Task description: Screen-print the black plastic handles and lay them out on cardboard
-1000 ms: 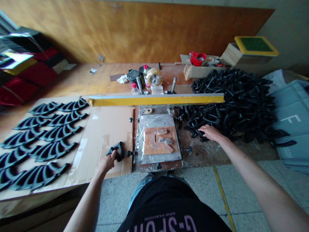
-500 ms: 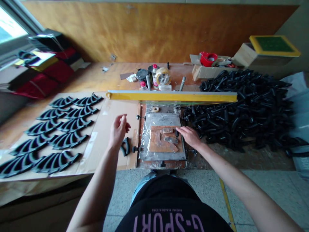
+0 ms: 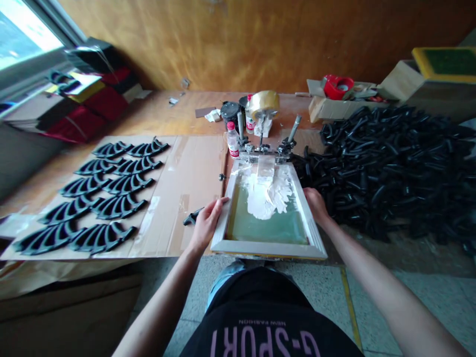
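Here, in the head view, the printing screen frame (image 3: 268, 246) lies flat on the tabletop (image 3: 156, 116), white ink (image 3: 267, 196) smeared on its green mesh. The left hand (image 3: 207, 224) grips the frame's left rail and the right hand (image 3: 314, 204) its right rail (both closed on it). Black curved parts (image 3: 111, 206) lie in rows on cardboard (image 3: 186, 173); a black pile (image 3: 390, 158) sits right.

A single head-worn camera looks forward and steeply down from above the person's chest, close over the bench's (image 3: 163, 116) near edge. It faces the wooden wall (image 3: 230, 39), with the printing screen frame (image 3: 269, 248) centred just below.
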`<state>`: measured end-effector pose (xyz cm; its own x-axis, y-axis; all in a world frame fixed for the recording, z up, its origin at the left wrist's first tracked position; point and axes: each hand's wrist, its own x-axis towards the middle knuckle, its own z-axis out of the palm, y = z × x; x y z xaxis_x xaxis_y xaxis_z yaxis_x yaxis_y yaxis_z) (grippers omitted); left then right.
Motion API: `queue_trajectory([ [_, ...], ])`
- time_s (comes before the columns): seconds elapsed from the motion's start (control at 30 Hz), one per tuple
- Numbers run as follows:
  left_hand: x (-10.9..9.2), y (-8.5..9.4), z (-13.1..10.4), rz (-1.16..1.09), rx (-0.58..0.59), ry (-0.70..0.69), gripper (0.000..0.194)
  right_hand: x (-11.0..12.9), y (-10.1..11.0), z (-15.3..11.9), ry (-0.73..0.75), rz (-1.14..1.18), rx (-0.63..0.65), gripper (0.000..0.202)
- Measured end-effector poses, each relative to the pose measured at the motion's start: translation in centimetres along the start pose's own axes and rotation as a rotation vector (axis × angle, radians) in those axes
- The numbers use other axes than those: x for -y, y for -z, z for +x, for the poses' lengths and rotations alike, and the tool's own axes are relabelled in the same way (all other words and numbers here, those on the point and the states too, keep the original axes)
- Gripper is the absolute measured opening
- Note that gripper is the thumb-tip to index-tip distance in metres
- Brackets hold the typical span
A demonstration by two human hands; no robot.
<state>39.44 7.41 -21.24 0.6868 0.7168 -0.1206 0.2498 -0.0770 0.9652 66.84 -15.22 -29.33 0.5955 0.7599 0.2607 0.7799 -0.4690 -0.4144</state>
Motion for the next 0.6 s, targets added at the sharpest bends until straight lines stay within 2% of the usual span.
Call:
queue_trajectory([
  [0.07, 3.1, -0.5, -0.7, 0.027, 0.016, 0.093, 0.064, 0.2, 1.4, 2.3, -0.084, 0.007, -0.125, 0.035],
  [0.13, 5.7, -1.2, -0.6, 0.063, 0.023, 0.155, 0.070, 2.5, 1.8, 5.1, -0.031, 0.018, -0.175, 0.045],
  [0.2, 7.7, -1.5, -0.1, 0.105, 0.034, 0.186, 0.070, 5.8, 1.2, 7.3, 0.087, -0.015, -0.074, 0.056],
  [0.27, 9.0, -1.6, 0.5, 0.135, 0.049, 0.197, 0.069, 8.8, 0.1, 8.1, 0.129, -0.082, 0.119, 0.042],
  [0.37, 9.8, -1.4, 0.8, 0.153, 0.067, 0.208, 0.066, 10.7, -1.0, 6.2, 0.195, -0.151, 0.315, 0.014],
  [0.5, 9.9, -1.3, 0.7, 0.133, 0.061, 0.224, 0.066, 9.7, 0.0, 2.2, 0.553, -0.112, 0.439, 0.021],
  [0.57, 9.7, -1.4, 0.6, 0.103, 0.046, 0.232, 0.067, 9.2, 0.6, 1.6, 0.641, -0.068, 0.490, 0.018],
  [0.6, 9.5, -1.4, 0.6, 0.085, 0.036, 0.236, 0.067, 9.1, 0.7, 1.6, 0.629, -0.053, 0.476, 0.015],
])
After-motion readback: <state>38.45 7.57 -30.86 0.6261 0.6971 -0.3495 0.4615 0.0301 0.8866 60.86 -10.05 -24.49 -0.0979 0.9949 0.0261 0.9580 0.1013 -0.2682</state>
